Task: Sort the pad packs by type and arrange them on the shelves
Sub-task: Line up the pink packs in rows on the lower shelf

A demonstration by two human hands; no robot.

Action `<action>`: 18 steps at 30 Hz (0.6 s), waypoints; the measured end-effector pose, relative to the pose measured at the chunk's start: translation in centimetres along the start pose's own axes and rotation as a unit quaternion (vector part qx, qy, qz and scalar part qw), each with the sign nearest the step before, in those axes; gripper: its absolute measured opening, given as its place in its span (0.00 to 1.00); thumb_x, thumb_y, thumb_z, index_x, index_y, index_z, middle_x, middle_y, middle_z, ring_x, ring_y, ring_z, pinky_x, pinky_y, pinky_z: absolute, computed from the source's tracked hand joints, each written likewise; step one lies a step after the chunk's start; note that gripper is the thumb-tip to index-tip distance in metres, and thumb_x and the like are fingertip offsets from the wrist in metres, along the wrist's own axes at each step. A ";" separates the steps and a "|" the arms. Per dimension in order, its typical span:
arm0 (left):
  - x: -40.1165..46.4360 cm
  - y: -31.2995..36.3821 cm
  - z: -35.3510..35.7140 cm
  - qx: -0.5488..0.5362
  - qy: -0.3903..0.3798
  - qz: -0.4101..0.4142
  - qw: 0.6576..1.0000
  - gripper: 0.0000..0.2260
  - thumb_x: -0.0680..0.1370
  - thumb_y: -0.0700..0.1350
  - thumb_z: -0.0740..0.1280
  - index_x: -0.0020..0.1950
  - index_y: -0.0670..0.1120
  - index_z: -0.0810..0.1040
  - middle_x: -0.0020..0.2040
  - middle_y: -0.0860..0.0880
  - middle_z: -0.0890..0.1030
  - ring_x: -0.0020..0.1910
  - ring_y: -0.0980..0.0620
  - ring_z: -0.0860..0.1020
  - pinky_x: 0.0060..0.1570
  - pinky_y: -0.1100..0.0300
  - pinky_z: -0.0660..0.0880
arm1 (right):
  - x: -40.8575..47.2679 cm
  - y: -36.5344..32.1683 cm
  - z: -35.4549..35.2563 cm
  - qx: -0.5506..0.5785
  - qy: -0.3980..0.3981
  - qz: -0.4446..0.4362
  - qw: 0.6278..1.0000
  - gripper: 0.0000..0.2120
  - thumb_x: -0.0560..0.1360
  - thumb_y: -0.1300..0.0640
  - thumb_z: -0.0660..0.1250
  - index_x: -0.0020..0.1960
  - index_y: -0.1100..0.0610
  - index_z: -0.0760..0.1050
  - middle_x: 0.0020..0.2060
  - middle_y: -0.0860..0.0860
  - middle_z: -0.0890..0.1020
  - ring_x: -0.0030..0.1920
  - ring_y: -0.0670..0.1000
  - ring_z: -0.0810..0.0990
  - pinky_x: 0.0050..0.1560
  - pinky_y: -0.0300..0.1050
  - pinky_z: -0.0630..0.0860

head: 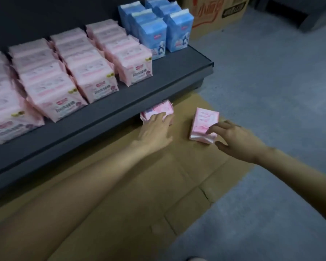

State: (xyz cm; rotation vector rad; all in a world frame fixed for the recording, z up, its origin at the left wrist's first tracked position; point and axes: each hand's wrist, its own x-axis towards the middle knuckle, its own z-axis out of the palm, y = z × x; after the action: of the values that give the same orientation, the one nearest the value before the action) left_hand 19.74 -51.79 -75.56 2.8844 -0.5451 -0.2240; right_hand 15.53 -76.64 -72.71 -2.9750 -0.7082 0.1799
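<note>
Flattened brown cardboard [186,166] on the grey floor bears two pink pad packs below the dark shelf [158,87]: the outstretched left hand [155,129] lies with spread fingers over one pack [159,110], while the right hand [231,137] pinches the other pack's [205,121] near end.

Dark shelf [158,87] and flattened cardboard [177,176] on grey floor [271,91]
Shelf runs from 9 o'clock up toward 1 o'clock, bearing upright pink packs [94,72] in rows, with blue packs [158,29] at its 1 o'clock end. Cardboard sheet lies flat on the floor below the shelf edge; on it, one pink pack [159,110] at the shelf foot near centre, partly tucked under the shelf lip, and a second pink pack [205,121] just toward 3 o'clock of it, apart. A printed carton [215,12] stands on the floor at 12 o'clock
</note>
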 end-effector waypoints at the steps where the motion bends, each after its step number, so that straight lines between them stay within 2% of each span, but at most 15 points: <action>1: 0.7 0.1 1.1 0.018 -0.004 -0.022 1.000 0.32 0.76 0.49 0.66 0.76 0.48 0.57 0.75 0.43 0.60 0.73 0.43 0.60 0.67 0.48 0.65 | 0.5 1.4 1.2 0.007 -0.004 0.003 1.000 0.20 0.68 0.61 0.73 0.60 0.57 0.77 0.56 0.57 0.79 0.57 0.62 0.76 0.53 0.53 0.75; 3: 1.8 -0.1 3.3 0.026 -0.003 -0.072 0.997 0.34 0.77 0.48 0.66 0.78 0.47 0.53 0.77 0.41 0.54 0.75 0.42 0.56 0.71 0.48 0.59 | 2.1 4.1 3.1 0.010 0.000 0.000 1.000 0.24 0.67 0.57 0.75 0.62 0.58 0.75 0.61 0.60 0.76 0.61 0.65 0.72 0.57 0.59 0.75; 6: 2.4 -1.5 5.1 0.057 0.030 -0.094 0.993 0.34 0.77 0.47 0.66 0.78 0.46 0.52 0.77 0.41 0.53 0.76 0.42 0.54 0.72 0.49 0.59 | 5.0 5.9 5.0 -0.003 -0.006 0.013 1.000 0.33 0.67 0.46 0.75 0.68 0.55 0.70 0.68 0.63 0.68 0.68 0.69 0.64 0.63 0.66 0.67; 9: 3.4 -3.0 5.8 0.085 0.022 -0.122 0.989 0.36 0.77 0.49 0.67 0.78 0.45 0.50 0.76 0.39 0.55 0.74 0.41 0.58 0.69 0.50 0.63 | 7.6 6.4 6.3 -0.051 -0.051 0.031 0.997 0.41 0.70 0.35 0.67 0.76 0.48 0.55 0.75 0.61 0.53 0.74 0.66 0.49 0.71 0.68 0.50; 11: 4.1 -3.3 6.1 0.082 0.023 -0.130 0.988 0.37 0.76 0.50 0.68 0.78 0.45 0.50 0.72 0.39 0.59 0.68 0.42 0.64 0.64 0.53 0.67 | 8.9 6.6 6.8 -0.054 -0.086 0.055 0.993 0.43 0.71 0.33 0.64 0.77 0.45 0.47 0.76 0.60 0.47 0.75 0.65 0.45 0.70 0.69 0.46; 13: 4.4 -3.5 6.4 0.078 0.052 -0.117 0.989 0.37 0.74 0.50 0.69 0.77 0.44 0.54 0.66 0.40 0.65 0.62 0.43 0.68 0.60 0.53 0.69 | 9.7 6.9 7.3 -0.043 -0.104 0.074 0.991 0.45 0.69 0.32 0.65 0.77 0.43 0.45 0.75 0.61 0.50 0.74 0.65 0.50 0.70 0.69 0.51; 15: 4.2 -3.5 6.3 0.108 0.093 -0.092 0.986 0.33 0.74 0.52 0.70 0.74 0.43 0.63 0.62 0.41 0.70 0.59 0.43 0.69 0.57 0.52 0.68 | 9.8 6.8 7.3 -0.037 -0.103 0.086 0.990 0.48 0.66 0.32 0.68 0.76 0.44 0.46 0.71 0.61 0.59 0.69 0.64 0.61 0.67 0.64 0.61; 18: 4.4 -3.6 6.4 0.092 0.130 -0.078 0.984 0.28 0.71 0.54 0.73 0.67 0.45 0.71 0.66 0.41 0.68 0.63 0.42 0.66 0.60 0.50 0.66 | 8.9 6.3 6.8 0.040 -0.062 0.105 0.992 0.49 0.63 0.36 0.72 0.75 0.46 0.51 0.65 0.57 0.67 0.63 0.61 0.68 0.61 0.57 0.67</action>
State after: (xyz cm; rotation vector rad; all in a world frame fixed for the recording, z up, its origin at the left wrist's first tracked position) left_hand 23.81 -51.21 -83.01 3.0701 -0.3090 0.1902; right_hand 25.34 -77.89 -80.96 -2.9760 -0.3873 0.3997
